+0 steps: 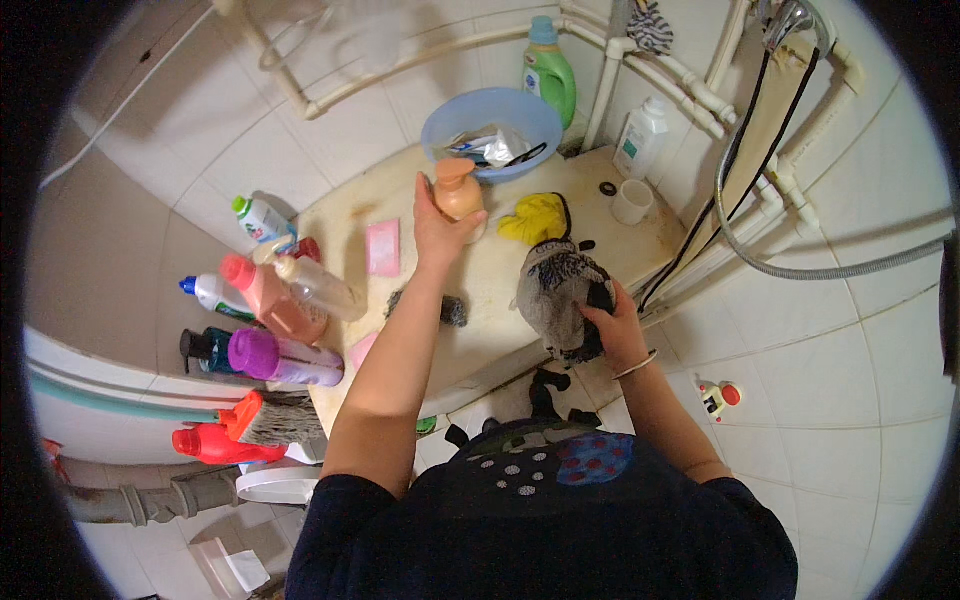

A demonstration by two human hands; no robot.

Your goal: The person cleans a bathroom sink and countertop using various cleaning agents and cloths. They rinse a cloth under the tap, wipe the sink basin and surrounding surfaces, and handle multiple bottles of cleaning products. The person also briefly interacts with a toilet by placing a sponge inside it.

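Observation:
My left hand (pixel 441 238) is wrapped around a peach-coloured pump bottle (pixel 459 196), upright over the counter just in front of the blue plastic basin (pixel 491 105). A bundle of grey and black cloth (pixel 559 296), perhaps a towel or sock, is gripped by my right hand (pixel 619 326) at the counter's front edge. A yellow cloth with a dark edge (pixel 536 217) lies just behind that bundle. On the worn cream counter (pixel 487 300), a dark crumpled item (pixel 452 310) is partly hidden by my left forearm.
Several bottles crowd the left end, including a purple-capped one (pixel 289 358) and a pink one (pixel 274 300). Pink packet (pixel 382 247), white cup (pixel 632 201), white bottle (pixel 643 139) and green detergent jug (pixel 550 75) stand or lie about. A shower hose (pixel 810 271) hangs right; a mop head (pixel 285 420) is at left.

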